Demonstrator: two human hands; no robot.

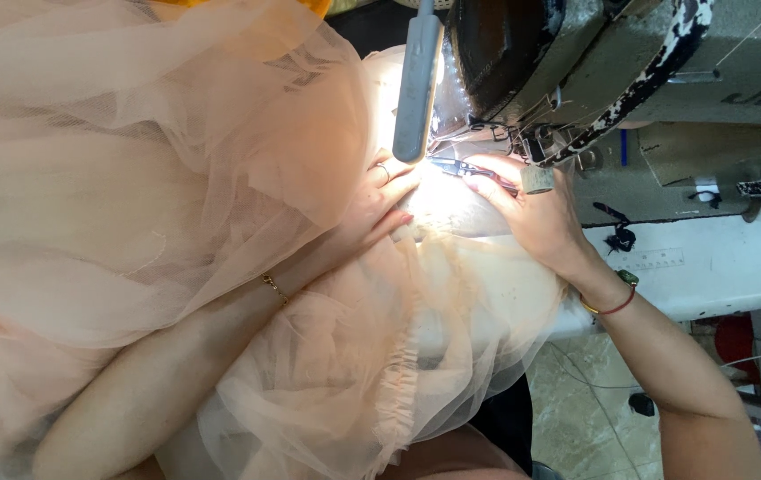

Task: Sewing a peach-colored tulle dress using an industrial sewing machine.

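Peach tulle point(158, 178) billows in layered folds over most of my lap and the left side of the bench, and the part I am working on lies flat in a pool of bright light just under the head of the sewing machine point(629, 62). My left hand point(380, 200) rests palm down on the fabric there, fingers spread and flat, pinning the cloth to the machine bed rather than gripping anything; a ring sits on one finger and a thin gold bracelet point(274, 288) circles the wrist, half veiled by the netting that drapes over my forearm. My right hand point(536, 218) comes in from the other side, curled closed around a small pair of thread snips point(474, 171) with reddish handles, their dark tips pointing left toward the lit patch near the needle area; whether the blades touch the fabric I cannot tell in the glare. A red cord and a gold bangle point(611, 307) ring that wrist. A grey lamp arm point(418, 80) hangs down between my hands from above. A gathered, ruffled edge point(398, 373) of the tulle falls toward my knees, and the white machine table point(709, 262) stretches to the right, well apart from the cloth.
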